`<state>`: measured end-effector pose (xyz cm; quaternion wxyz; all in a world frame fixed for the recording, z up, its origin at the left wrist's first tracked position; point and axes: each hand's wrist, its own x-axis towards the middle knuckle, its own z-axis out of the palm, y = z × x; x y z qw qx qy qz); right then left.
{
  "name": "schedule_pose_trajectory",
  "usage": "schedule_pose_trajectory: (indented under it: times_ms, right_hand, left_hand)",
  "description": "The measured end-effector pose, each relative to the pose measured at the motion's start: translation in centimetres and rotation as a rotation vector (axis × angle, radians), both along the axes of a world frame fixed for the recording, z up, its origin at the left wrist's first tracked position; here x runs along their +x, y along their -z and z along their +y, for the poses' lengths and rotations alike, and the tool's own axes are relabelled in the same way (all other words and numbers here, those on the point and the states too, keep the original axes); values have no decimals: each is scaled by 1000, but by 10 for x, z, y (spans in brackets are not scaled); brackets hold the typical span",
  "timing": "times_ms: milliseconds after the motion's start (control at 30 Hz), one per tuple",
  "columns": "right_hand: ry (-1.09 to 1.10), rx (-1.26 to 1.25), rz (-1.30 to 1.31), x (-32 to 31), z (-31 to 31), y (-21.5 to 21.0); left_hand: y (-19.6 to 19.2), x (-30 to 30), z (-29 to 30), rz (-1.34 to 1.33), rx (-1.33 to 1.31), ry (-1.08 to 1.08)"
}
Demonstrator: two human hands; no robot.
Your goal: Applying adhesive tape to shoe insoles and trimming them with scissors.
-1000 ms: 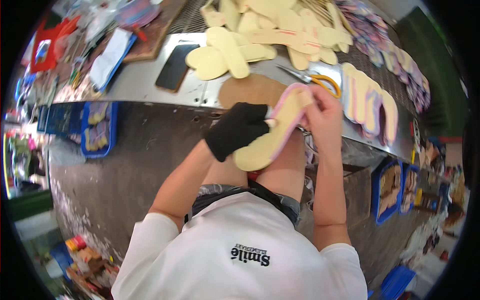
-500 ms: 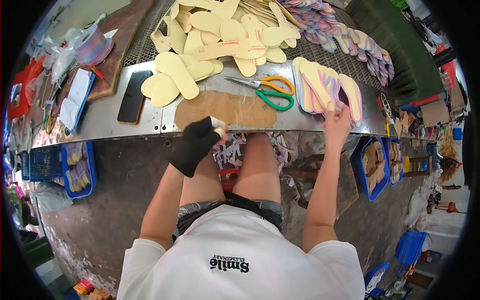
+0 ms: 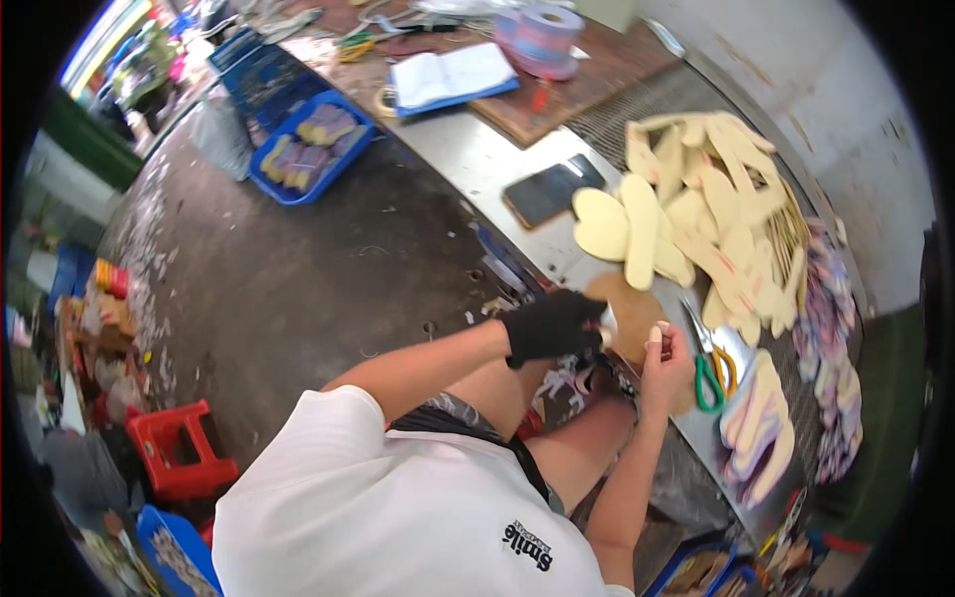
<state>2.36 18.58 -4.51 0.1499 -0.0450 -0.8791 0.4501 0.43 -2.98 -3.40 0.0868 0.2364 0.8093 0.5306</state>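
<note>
My left hand (image 3: 559, 328), in a black fingerless glove, hovers at the table's front edge with its fingers curled. A small white patch shows at its fingertips; I cannot tell whether it is held. Close by, my right hand (image 3: 668, 366) is bare with pale covers on its fingertips, and its fingers are bent together; anything in them is hidden. Both hands are beside a brown board (image 3: 627, 298) on the metal table (image 3: 468, 164). Just right of my right hand lie scissors (image 3: 708, 370) with one green and one orange handle. A stack of cream and striped insoles (image 3: 758, 423) sits beyond them.
Loose cream insoles (image 3: 731, 214) are heaped behind the board. A phone (image 3: 545, 191), a notepad (image 3: 453, 78) and a striped tape roll (image 3: 542, 42) lie farther along. Blue baskets (image 3: 288, 189) stand off the table's edge, and a red stool (image 3: 184, 453) is at lower left.
The view has swung to the left. My right hand has left the insole stack and come near my left hand by the brown board.
</note>
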Motion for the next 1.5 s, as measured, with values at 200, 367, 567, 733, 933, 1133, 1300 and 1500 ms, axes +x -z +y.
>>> schedule_pose_trajectory:
  times_ms: [200, 367, 567, 733, 933, 1133, 1300, 1500]
  right_hand:
    - [18, -231, -4, -23, -7, 26]
    - [-3, -288, 18, -28, -3, 20]
    - [51, -159, -17, -26, -20, 15]
    - [125, -141, -66, -24, -19, 22]
    - [125, -125, 6, -30, -22, 21]
    - [152, -158, 22, -32, -23, 19]
    - [167, -153, 25, -34, -23, 20]
    - [132, -137, 28, -34, -29, 21]
  left_hand:
    - [-3, -106, -190, 129, -26, -627]
    - [-41, -213, -226, 584, -389, -758]
    - [-108, -364, -187, 794, -836, -621]
    - [-123, -415, -159, 523, -1059, -494]
    - [-93, -452, -199, 540, -667, -589]
    - [-95, -442, -202, 540, -697, -605]
    - [-112, -448, -187, 546, -780, -554]
    - [-154, -439, -238, 705, 2, -785]
